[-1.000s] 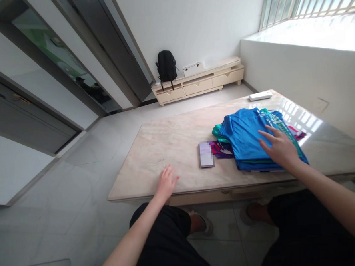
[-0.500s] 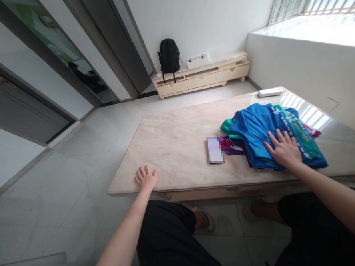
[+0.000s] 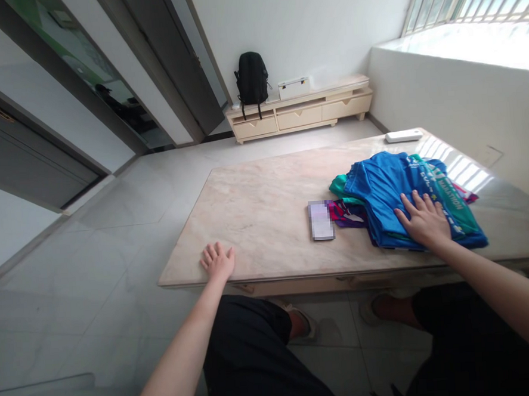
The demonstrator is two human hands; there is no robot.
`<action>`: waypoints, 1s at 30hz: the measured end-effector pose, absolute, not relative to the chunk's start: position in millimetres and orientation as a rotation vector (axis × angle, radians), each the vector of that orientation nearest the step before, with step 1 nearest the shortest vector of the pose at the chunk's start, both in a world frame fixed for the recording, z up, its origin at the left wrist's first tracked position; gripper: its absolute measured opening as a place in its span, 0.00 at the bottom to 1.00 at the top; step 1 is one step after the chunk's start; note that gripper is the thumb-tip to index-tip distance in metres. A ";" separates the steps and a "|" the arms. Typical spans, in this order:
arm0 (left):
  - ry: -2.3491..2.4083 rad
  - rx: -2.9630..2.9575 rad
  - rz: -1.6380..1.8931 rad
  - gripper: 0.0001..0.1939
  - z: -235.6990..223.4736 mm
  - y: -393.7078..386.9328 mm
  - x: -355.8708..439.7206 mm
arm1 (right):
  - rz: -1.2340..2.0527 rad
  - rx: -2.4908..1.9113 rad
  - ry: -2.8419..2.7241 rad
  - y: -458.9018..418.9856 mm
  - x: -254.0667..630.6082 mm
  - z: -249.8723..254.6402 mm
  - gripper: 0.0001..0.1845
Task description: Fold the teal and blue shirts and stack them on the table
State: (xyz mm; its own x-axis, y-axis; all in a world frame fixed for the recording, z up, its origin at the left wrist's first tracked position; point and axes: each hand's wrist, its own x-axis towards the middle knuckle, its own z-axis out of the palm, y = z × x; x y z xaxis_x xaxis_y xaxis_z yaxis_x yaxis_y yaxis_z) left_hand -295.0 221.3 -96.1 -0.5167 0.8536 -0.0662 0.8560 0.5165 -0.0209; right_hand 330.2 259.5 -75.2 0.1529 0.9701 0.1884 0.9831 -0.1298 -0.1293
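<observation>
My left hand (image 3: 218,262) lies flat on the marble-topped table (image 3: 257,222), near its front left corner, with its fingers spread and nothing in them. Resting on a blue shirt (image 3: 382,185) with green and white print is my right hand (image 3: 425,219), palm down and fingers apart. The shirt is folded and tops a pile of clothes, with green and red-purple cloth (image 3: 348,214) sticking out beneath. Beside the pile's left edge is a flat, phone-sized object (image 3: 321,221), its face blurred out.
A white oblong object (image 3: 404,135) sits at the table's far right. Across the room, a low cabinet (image 3: 300,119) bears a black backpack (image 3: 252,79) and a white box (image 3: 293,88). At the left, a person (image 3: 118,105) shows through an opening. My legs are under the table's front edge.
The view has shifted very slightly. Both hands stay where they were, the left on the table and the right on the blue shirt.
</observation>
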 end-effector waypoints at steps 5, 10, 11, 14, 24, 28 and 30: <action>2.697 1.520 -0.085 0.39 -94.8 221.1 -293.7 | -0.086 -2.219 -1.911 258.3 328.7 -72.9 0.40; 2.694 1.518 -0.092 0.39 -94.1 221.9 -293.5 | -0.094 -2.228 -1.921 258.3 328.4 -72.7 0.41; 2.694 1.518 -0.094 0.39 -94.1 222.1 -293.6 | -0.094 -2.230 -1.927 258.6 328.7 -73.0 0.41; 2.697 1.515 -0.096 0.39 -94.4 222.7 -293.9 | -0.088 -2.233 -1.947 260.4 330.2 -74.1 0.42; 2.696 1.521 -0.065 0.38 -95.5 222.5 -295.2 | -0.119 -2.205 -1.942 266.1 333.4 -80.1 0.41; 2.691 1.519 -0.048 0.38 -95.9 222.6 -296.3 | -0.176 -2.170 -1.893 257.7 330.2 -85.2 0.37; 2.685 1.514 -0.035 0.38 -94.6 222.4 -297.0 | -0.185 -2.143 -1.859 250.0 326.8 -88.5 0.35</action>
State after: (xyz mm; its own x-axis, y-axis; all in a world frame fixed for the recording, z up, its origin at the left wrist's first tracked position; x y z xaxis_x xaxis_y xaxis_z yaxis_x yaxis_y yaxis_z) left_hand -297.0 222.4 -94.6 -0.5164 0.8541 -0.0623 0.8554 0.5178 0.0089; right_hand 326.8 250.0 -88.5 0.1557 0.9448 0.2883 0.9830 -0.1196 -0.1391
